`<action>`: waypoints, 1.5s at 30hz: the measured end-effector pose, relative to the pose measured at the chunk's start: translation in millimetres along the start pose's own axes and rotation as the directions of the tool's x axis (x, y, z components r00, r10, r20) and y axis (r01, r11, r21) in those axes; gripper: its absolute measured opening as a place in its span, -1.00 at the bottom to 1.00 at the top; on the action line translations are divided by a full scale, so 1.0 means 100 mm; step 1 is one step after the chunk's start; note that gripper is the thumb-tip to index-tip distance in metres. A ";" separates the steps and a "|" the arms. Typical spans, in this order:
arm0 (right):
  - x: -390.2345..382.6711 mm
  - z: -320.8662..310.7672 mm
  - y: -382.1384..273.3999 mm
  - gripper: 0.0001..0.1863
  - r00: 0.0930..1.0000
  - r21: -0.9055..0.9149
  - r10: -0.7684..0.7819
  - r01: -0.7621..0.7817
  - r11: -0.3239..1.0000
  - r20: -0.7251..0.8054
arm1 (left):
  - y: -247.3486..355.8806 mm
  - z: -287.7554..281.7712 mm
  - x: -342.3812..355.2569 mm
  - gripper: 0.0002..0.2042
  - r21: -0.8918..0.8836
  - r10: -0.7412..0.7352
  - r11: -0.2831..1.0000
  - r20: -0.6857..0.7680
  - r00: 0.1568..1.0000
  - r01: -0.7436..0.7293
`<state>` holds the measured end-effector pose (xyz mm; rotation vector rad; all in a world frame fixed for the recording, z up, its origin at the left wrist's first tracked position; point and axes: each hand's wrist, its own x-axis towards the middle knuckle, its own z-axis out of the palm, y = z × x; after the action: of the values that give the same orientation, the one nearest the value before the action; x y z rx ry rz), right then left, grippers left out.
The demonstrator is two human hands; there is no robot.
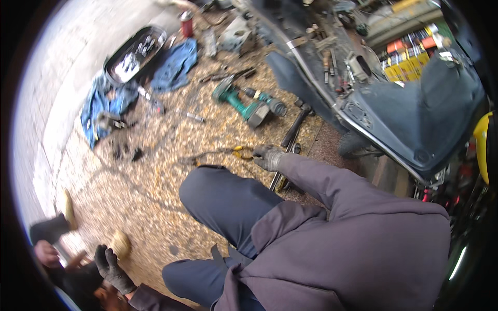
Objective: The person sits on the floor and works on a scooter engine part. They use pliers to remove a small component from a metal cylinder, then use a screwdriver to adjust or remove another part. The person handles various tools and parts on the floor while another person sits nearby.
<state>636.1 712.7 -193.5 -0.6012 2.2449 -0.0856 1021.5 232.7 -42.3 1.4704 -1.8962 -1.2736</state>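
Note:
My right hand [268, 157], in a grey work glove, has its fingers curled at the handle end of yellow-handled pliers [241, 152]. The tool lies low over the pebbled floor, just beyond my right knee, and its darker jaws reach off to the left. My left hand [115, 270], also gloved, is held out at the lower left with fingers stretched and nothing in it. Close beside that hand is another person [78, 277], partly cut off by the picture's edge, with a bare hand [46, 254] showing.
A green cordless drill [236, 102] lies ahead, with a long-handled ratchet [296, 124] right of it. Blue rags [176, 65] flank a black tray [136, 56] of small metal parts. A scooter [404, 124] carrying tools fills the right. A red can [187, 24] stands far off.

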 end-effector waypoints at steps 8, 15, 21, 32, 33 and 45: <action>-0.01 -2.30 0.76 -0.90 0.585 0.638 0.316 0.497 0.589 -0.747 | 2.23 1.49 0.31 -0.71 -0.069 0.478 0.872 0.328 0.815 -0.484; 0.64 -2.52 1.39 -0.53 0.294 0.484 0.399 0.328 0.811 -0.868 | 3.05 1.99 0.17 -0.70 -0.060 0.559 0.797 0.452 0.695 -0.601; 0.81 -2.39 1.27 -0.69 0.260 0.509 0.486 0.023 0.861 -0.834 | 2.97 1.97 0.02 -0.67 -0.179 0.397 0.918 0.360 0.844 -0.355; 0.87 -2.33 1.27 -0.81 0.114 0.456 0.441 0.213 0.864 -0.890 | 2.83 3.48 0.16 -0.68 -0.186 0.205 0.977 0.722 0.661 -0.100; 0.88 -2.32 1.28 -0.81 0.101 0.452 0.441 0.232 0.861 -0.892 | 2.83 3.56 0.18 -0.68 -0.195 0.223 0.974 0.739 0.635 -0.115; 0.90 -2.31 1.28 -0.83 0.093 0.409 0.398 0.239 0.881 -0.912 | 2.71 3.52 0.28 -0.68 -0.118 0.227 0.968 0.791 0.567 -0.223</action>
<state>368.4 755.7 -129.3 0.0044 3.3837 -1.4060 596.0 354.1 8.8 0.5750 -2.4966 -2.0151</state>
